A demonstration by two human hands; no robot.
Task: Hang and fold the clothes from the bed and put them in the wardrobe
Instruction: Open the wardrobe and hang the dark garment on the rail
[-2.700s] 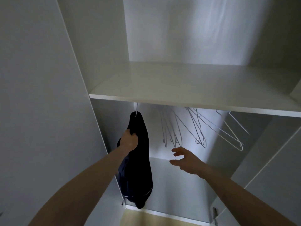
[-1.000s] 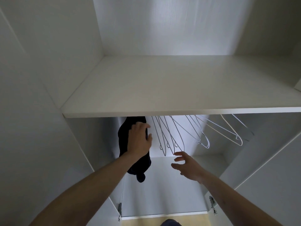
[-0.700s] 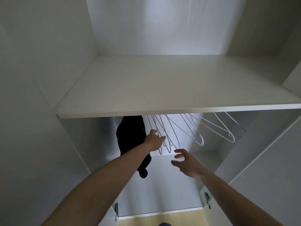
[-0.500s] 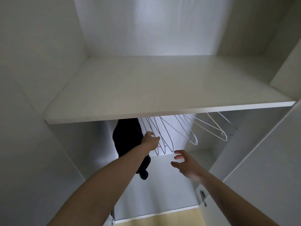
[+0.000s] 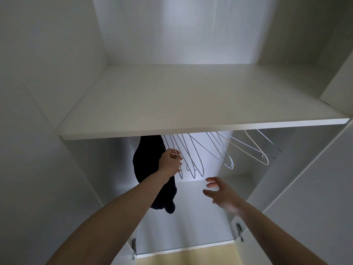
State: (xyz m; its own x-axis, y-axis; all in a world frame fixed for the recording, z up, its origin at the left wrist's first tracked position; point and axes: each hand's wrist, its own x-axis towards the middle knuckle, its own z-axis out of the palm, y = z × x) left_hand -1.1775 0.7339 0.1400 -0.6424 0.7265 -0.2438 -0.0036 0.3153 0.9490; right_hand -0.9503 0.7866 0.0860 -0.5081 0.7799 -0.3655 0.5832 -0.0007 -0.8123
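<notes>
1 dark garment (image 5: 148, 165) hangs in the wardrobe (image 5: 191, 104). My left hand (image 5: 170, 163) fingers pinch an empty hanger (image 5: 181, 155) at its 3 o'clock; right hand (image 5: 222, 195) fingers spread, holding nothing. Bed clothes remain, out of view.

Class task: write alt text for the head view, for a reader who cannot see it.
Inside a white wardrobe, the left hand grips a wire hanger beside a hung dark garment. The right hand hovers open below more empty hangers, under a shelf.

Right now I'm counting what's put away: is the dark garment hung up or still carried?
Hung up: the dark garment dangles under the shelf, gripped by neither hand; its hook is hidden.
</notes>
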